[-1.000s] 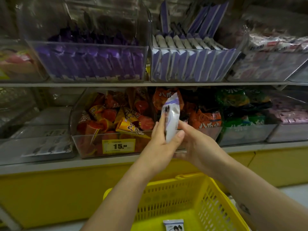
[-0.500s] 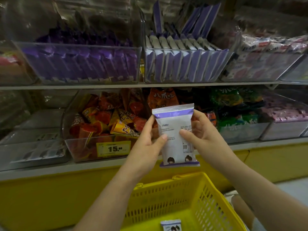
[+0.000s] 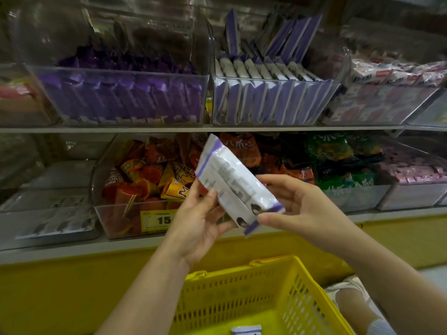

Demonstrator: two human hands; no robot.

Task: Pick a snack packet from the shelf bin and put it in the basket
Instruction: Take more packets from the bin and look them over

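A white snack packet with purple ends point(image 3: 232, 183) is tilted in front of the lower shelf, its top leaning left. My left hand point(image 3: 198, 221) grips its lower left side with thumb and fingers. My right hand point(image 3: 295, 206) pinches its lower right end. Below them stands the yellow basket point(image 3: 297, 286), with one similar packet point(image 3: 246, 330) lying on its floor. The clear shelf bin point(image 3: 271, 102) holding several of the same packets sits on the upper shelf, above the hands.
A clear bin of purple packets point(image 3: 125, 97) stands upper left. Orange snack bags point(image 3: 150, 175) fill the lower bin behind a yellow price tag point(image 3: 157, 220). Green bags point(image 3: 338, 160) and pink packets point(image 3: 411, 170) lie to the right. My foot point(image 3: 350, 301) shows beside the basket.
The packet was edge-on, then upright and facing me; now it is tilted with its top to the left. Both hands stay on it and have dropped slightly.
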